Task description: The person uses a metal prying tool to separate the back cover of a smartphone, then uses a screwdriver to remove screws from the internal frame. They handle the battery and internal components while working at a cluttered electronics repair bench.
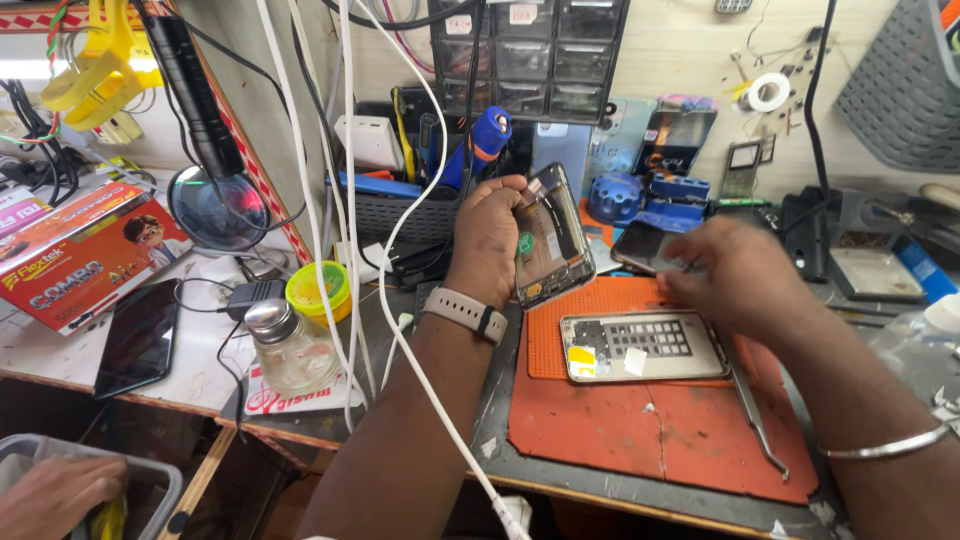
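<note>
Table: cluttered repair table (420, 330) under our arms, an orange mat (620, 420) spread across it.
Left hand: our left hand (490, 235) is closed around the edge of an opened phone body (552, 240), holding it upright above the mat.
Right hand: our right hand (735, 275) is blurred; we cannot tell how open it is.
Below right hand: a phone back panel (640, 347) lies flat on the mat, tweezers (755, 410) just beside it.
Left of left hand: a glass bottle (290, 345) and a yellow pot (318, 290).
</note>
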